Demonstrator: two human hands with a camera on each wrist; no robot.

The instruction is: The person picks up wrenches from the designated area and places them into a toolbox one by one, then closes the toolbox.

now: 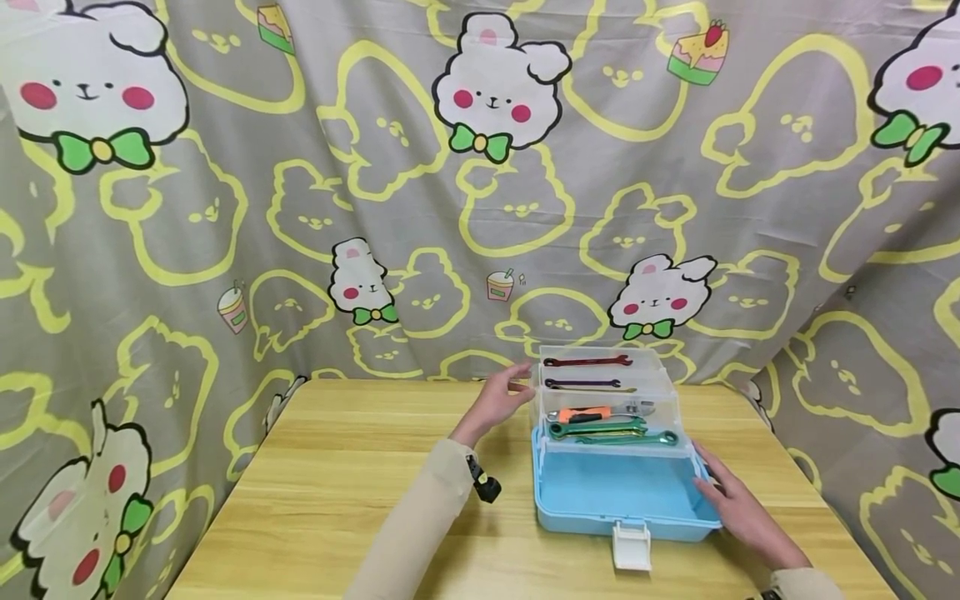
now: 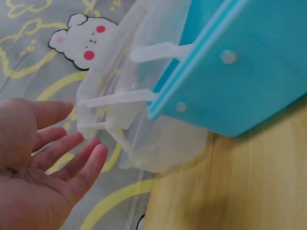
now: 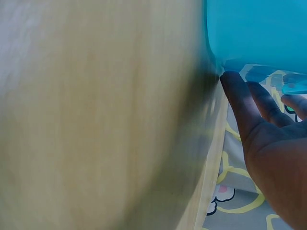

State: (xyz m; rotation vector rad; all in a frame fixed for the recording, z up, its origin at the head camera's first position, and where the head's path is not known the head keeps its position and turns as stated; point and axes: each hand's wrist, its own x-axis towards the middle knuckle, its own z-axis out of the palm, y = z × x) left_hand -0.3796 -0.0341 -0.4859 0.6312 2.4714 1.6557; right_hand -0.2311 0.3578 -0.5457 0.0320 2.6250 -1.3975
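A blue toolbox (image 1: 626, 527) stands on the table with its lid back and its clear stepped trays (image 1: 600, 408) raised. The trays hold a red wrench (image 1: 588, 362), a purple wrench (image 1: 583, 383), an orange-handled adjustable wrench (image 1: 588, 414) and green wrenches (image 1: 596, 428). My left hand (image 1: 497, 407) is beside the trays' left edge; in the left wrist view its spread fingers (image 2: 88, 160) are apart from the plastic. My right hand (image 1: 742, 510) lies along the box's right side, thumb near the rim; the right wrist view shows nearly straight fingers (image 3: 240, 96) against the blue wall.
A white latch (image 1: 632, 546) hangs at the box's front. The wooden table (image 1: 337, 467) spreads to both sides. Right behind its back edge hangs a grey curtain (image 1: 420, 217) with cartoon animals. A black strap device (image 1: 483, 482) is on the left wrist.
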